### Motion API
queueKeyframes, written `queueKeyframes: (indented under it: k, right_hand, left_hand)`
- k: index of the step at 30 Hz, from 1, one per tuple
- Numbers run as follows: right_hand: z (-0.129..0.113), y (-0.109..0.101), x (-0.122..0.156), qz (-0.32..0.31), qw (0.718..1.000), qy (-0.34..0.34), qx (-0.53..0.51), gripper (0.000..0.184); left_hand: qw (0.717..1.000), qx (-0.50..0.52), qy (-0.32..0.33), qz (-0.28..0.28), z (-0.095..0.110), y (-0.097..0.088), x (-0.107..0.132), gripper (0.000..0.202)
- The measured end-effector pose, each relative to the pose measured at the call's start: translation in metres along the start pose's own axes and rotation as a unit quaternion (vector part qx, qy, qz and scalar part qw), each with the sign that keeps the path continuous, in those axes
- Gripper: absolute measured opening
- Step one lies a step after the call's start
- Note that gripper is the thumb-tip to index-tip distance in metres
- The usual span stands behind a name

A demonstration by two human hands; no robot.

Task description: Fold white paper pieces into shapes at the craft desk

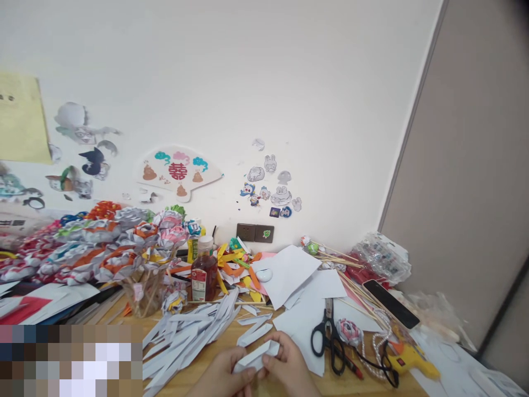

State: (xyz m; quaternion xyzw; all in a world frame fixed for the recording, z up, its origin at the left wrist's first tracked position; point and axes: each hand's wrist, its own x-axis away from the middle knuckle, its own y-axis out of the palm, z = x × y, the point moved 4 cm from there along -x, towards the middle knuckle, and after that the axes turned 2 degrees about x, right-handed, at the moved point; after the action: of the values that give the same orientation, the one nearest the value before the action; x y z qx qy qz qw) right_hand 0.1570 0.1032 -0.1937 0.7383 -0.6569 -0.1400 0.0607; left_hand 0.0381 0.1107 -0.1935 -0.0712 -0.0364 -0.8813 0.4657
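Observation:
Low in the middle of the head view, a folded strip of white paper (257, 357) is held between my two hands. My left hand (225, 370) pinches its left end, and the fingers of my right hand (285, 361) close on its right end, where the strip bends. Just beyond my fingers lie a few loose folded paper strips (254, 332). A large heap of cut white strips (194, 336) spreads to the left of my hands. Black-handled scissors (329, 339) rest to the right, beside a rolled paper flower (349, 332).
Many paper flowers (119, 237) crowd the left back, some standing in a clear cup (144, 292). A red-brown bottle (204, 270) stands near the wall. White sheets (289, 275), wooden sticks (359, 292), a phone (390, 303) and a yellow glue gun (413, 363) lie on the right.

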Motion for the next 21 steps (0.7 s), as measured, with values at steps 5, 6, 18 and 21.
queueKeyframes:
  k: [5,6,18,21]
  right_hand:
    - [-0.003,-0.001,0.000,-0.040,0.998,0.011,-0.045,0.043]
    - [-0.002,-0.001,-0.001,-0.044,0.997,0.020,-0.056,0.044]
    - [0.009,-0.008,-0.002,-0.040,0.996,0.043,-0.069,0.043]
    - [0.016,-0.011,-0.007,-0.036,0.999,0.003,0.015,0.048]
  left_hand:
    - [1.000,0.010,-0.005,-0.014,-0.003,-0.003,-0.001,0.040]
    - [1.000,0.011,-0.006,-0.015,-0.003,-0.004,-0.002,0.041]
    - [1.000,0.015,-0.011,-0.010,-0.003,-0.004,-0.002,0.047]
    - [1.000,0.014,-0.011,-0.007,0.001,-0.003,-0.001,0.051]
